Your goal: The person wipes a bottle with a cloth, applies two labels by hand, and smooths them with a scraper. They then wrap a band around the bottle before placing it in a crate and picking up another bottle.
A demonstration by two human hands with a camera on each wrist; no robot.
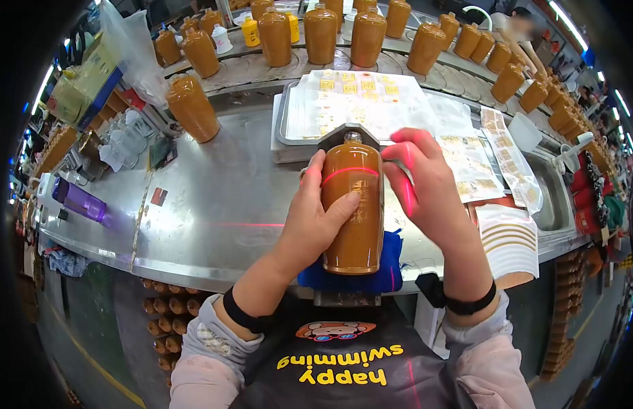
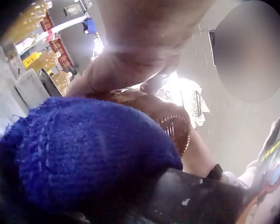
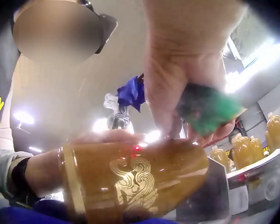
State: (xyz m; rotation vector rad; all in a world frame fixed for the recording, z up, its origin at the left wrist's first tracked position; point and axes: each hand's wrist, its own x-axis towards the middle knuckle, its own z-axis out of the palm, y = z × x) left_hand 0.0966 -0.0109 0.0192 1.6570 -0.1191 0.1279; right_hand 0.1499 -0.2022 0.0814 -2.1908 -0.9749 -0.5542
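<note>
A glossy brown bottle (image 1: 354,238) lies tilted on a blue cloth pad (image 1: 393,255), its neck against a dark bracket (image 1: 350,129). Gold lettering marks its front; the right wrist view shows a gold scroll pattern (image 3: 133,184) on its side. My left hand (image 1: 315,215) grips the bottle from the left, thumb across the front near the lettering. On the right, my right hand (image 1: 427,184) is beside the bottle's shoulder with bent fingers. It holds a green cloth-like pad (image 3: 214,112) under the palm, partly hidden by the hand. Red light lines cross bottle and hand.
Behind the bottle is a tray (image 1: 283,129) with sheets of gold decals (image 1: 360,88). More decal strips (image 1: 510,160) and a sheet of gold bands (image 1: 507,238) lie right, near a sink (image 1: 551,198). Several brown bottles (image 1: 274,41) line the conveyor. A purple cup (image 1: 81,200) stands left.
</note>
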